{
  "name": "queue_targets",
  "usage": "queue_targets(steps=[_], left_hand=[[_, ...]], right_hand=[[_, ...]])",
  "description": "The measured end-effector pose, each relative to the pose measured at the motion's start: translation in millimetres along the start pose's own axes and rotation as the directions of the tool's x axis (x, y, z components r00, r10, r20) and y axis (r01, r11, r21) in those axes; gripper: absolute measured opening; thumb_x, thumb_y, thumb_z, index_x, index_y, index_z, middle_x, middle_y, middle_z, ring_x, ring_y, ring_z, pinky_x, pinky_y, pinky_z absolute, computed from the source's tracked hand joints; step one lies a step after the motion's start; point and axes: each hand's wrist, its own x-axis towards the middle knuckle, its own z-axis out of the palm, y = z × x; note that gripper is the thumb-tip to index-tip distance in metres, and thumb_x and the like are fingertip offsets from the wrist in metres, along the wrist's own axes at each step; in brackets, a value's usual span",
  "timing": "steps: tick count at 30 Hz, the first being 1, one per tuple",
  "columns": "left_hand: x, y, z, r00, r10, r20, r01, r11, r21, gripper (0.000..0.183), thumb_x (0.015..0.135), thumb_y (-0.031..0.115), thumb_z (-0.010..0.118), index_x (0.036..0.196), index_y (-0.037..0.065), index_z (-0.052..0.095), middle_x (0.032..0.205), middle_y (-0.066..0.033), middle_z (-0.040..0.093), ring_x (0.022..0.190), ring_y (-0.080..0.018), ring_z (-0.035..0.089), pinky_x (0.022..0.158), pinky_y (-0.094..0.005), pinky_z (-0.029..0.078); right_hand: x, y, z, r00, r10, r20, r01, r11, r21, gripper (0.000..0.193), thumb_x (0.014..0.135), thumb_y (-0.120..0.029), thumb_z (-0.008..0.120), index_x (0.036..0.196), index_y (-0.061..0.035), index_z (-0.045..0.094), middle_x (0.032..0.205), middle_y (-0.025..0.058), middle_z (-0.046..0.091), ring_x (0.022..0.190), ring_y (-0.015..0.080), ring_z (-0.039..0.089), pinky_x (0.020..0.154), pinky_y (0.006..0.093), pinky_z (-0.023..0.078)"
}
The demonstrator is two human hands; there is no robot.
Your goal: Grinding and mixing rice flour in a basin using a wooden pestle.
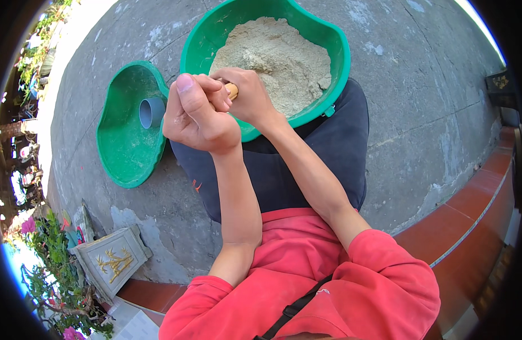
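Close together, my two hands are raised over the near left rim of a large green basin (341,62) holding pale, sawdust-like powder (298,68). My right hand (247,96) is closed round a tan, rod-like piece (231,90) whose rounded end pokes out toward my left hand. Curled and turned palm up, my left hand (198,113) has its fingertips beside that end. Whatever is inside the left fingers is hidden. Most of the tan piece is covered by my hands, so its full shape does not show.
To the left, a smaller green basin (122,153) on the concrete ground (408,113) holds a grey-blue pipe-like cup (152,113). My dark-trousered legs (261,175) are under the large basin's near edge. A planter (116,260) stands lower left; a red tiled step (470,198) curves along the right.
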Motion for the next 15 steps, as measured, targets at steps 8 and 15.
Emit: queue_targets(steps=[8, 15], left_hand=[[36.2, 30.6, -37.7, 0.933, -0.302, -0.195, 0.305, 0.952, -0.015, 0.035, 0.1, 0.027, 0.042, 0.071, 0.009, 0.05, 0.05, 0.0015, 0.032, 0.043, -0.0107, 0.035, 0.047, -0.0294, 0.036], [4.3, -68.1, -28.1, 0.954, -0.255, -0.16, 0.234, 0.963, -0.135, 0.038, 0.1, 0.022, 0.042, 0.065, 0.006, 0.047, 0.045, -0.0028, 0.036, 0.036, -0.0117, 0.035, 0.041, -0.0291, 0.036]], right_hand=[[-12.6, -41.8, 4.9, 0.856, 0.257, 0.45, -0.162, 0.958, -0.239, 0.012, 0.071, -0.008, 0.066, 0.081, -0.0083, 0.072, 0.074, 0.0202, 0.067, 0.074, 0.0413, 0.066, 0.07, 0.0495, 0.053], [-23.3, 50.0, 4.5, 0.96, 0.211, 0.185, -0.127, 0.915, -0.382, 0.019, 0.071, -0.008, 0.068, 0.089, -0.0114, 0.074, 0.079, 0.0141, 0.07, 0.076, 0.0356, 0.067, 0.068, 0.0473, 0.053]])
